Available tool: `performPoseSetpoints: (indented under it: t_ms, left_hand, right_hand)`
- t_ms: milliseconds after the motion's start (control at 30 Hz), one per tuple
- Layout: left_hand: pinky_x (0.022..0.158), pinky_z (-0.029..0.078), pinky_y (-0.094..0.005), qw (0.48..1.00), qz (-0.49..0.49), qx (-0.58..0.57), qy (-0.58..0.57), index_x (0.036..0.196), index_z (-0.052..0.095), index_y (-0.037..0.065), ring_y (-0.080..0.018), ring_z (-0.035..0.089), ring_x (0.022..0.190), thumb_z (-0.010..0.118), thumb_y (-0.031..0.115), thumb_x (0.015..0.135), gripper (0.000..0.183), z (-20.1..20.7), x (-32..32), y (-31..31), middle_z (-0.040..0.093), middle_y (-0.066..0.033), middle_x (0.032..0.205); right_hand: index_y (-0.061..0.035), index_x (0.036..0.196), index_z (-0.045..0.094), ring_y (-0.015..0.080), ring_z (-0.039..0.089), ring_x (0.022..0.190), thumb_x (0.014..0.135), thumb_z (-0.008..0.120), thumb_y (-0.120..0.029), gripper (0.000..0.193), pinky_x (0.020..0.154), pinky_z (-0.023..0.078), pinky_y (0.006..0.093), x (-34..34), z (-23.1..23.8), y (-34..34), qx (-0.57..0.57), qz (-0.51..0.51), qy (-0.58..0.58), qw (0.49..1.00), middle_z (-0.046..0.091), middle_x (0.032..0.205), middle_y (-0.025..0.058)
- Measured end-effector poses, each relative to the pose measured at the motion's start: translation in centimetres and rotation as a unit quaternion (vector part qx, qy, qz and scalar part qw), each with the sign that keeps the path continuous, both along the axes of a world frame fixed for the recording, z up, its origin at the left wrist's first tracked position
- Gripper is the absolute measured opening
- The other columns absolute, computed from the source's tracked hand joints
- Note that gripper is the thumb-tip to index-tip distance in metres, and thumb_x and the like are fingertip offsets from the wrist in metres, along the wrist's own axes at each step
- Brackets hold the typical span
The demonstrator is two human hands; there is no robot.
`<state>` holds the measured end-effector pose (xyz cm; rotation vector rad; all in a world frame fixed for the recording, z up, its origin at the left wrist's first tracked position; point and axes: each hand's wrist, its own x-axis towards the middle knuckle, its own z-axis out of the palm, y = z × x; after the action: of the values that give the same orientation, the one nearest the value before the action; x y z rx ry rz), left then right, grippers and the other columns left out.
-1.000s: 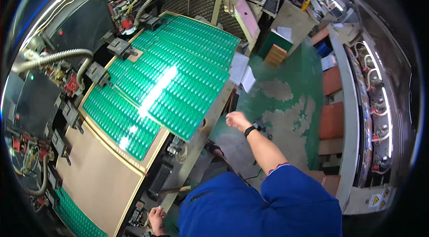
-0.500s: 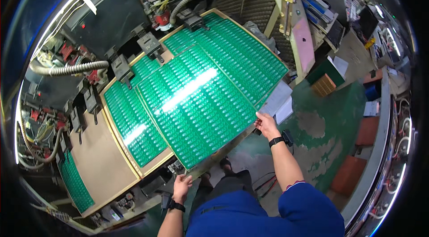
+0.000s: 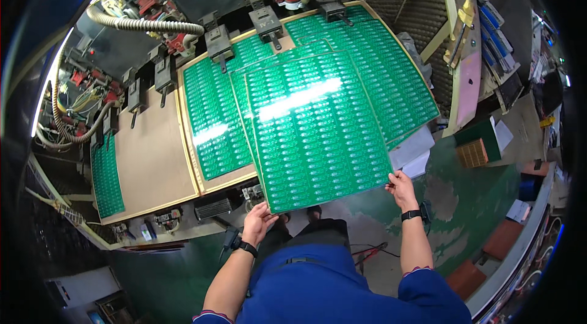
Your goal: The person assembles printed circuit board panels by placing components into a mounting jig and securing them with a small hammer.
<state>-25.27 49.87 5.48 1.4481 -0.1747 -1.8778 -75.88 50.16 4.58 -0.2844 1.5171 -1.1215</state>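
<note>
Between my two hands is a large green printed circuit board panel (image 3: 318, 147) with rows of pale markings and a bright glare across it. My left hand (image 3: 259, 224) grips its near left corner. At the near right corner, my right hand (image 3: 400, 191) pinches the edge between thumb and fingers. The panel's near part juts past the table's front edge, toward my body. Beneath it, slightly offset, another green panel (image 3: 241, 101) shows along its left and far edges. More green panels lie on the table to the left (image 3: 208, 140) and right (image 3: 391, 73).
Black clamps (image 3: 218, 46) with levers line the far side of the brown, wood-edged table (image 3: 156, 134). Ribbed hoses (image 3: 147, 24) and machine heads stand behind. White papers (image 3: 413, 153) lie by the right corner; a pink-faced post (image 3: 468, 88) rises beyond.
My view has turned, so the table appears farther right. The held panel has shifted toward me relative to the panel beneath, baring more of that one's far and left edges.
</note>
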Motion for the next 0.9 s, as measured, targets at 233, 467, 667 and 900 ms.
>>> performPoseSetpoints:
  t_ms: [233, 467, 667, 900]
  left_hand:
    - [0.079, 0.061, -0.0447, 0.996, -0.066, -0.018, -0.055, 0.112, 0.056, 0.002, -0.0314, 0.07, 0.092, 0.052, 0.015, 0.098, 0.019, -4.4, 1.3, 0.5, 0.069, -0.0173, 0.103]
    - [0.093, 0.055, -0.0419, 0.998, 0.02, 0.056, -0.004, 0.126, 0.055, -0.005, -0.0306, 0.067, 0.103, 0.049, 0.023, 0.105, 0.036, 1.4, -1.0, -1.4, 0.066, -0.0205, 0.115]
    - [0.075, 0.054, -0.0338, 0.99, 0.114, -0.087, -0.005, 0.105, 0.063, 0.004, -0.0208, 0.065, 0.084, 0.062, 0.01, 0.099, 0.008, -0.9, 4.1, -2.2, 0.069, -0.0078, 0.097]
    - [0.068, 0.045, -0.0271, 0.964, 0.219, -0.141, -0.058, 0.106, 0.062, 0.005, -0.0127, 0.057, 0.077, 0.053, 0.017, 0.104, 0.016, 2.6, 17.5, 2.6, 0.066, -0.0019, 0.094]
  right_hand:
    - [-0.0068, 0.096, 0.059, 0.0133, 0.061, 0.072, 0.103, 0.056, -0.015, 0.011, 0.063, 0.052, 0.0281, -0.4, -0.1, -4.5, -0.074, 0.005, 0.058, 0.996, 0.063, 0.086, 0.0022]
    - [-0.0043, 0.118, 0.063, 0.0131, 0.062, 0.075, 0.104, 0.055, -0.017, 0.02, 0.064, 0.052, 0.0268, -3.6, 0.1, -6.8, -0.06, 0.008, 0.037, 0.997, 0.067, 0.093, 0.0032]
    - [0.001, 0.115, 0.06, 0.0297, 0.073, 0.087, 0.106, 0.055, -0.034, 0.037, 0.079, 0.06, 0.0402, 3.2, 1.3, -5.6, -0.054, 0.108, -0.187, 0.975, 0.071, 0.099, 0.0194]
    - [0.0004, 0.12, 0.064, 0.0253, 0.072, 0.09, 0.101, 0.063, -0.03, 0.036, 0.083, 0.059, 0.0383, 9.8, -2.8, 0.5, 0.084, 0.145, -0.225, 0.96, 0.072, 0.104, 0.0153]
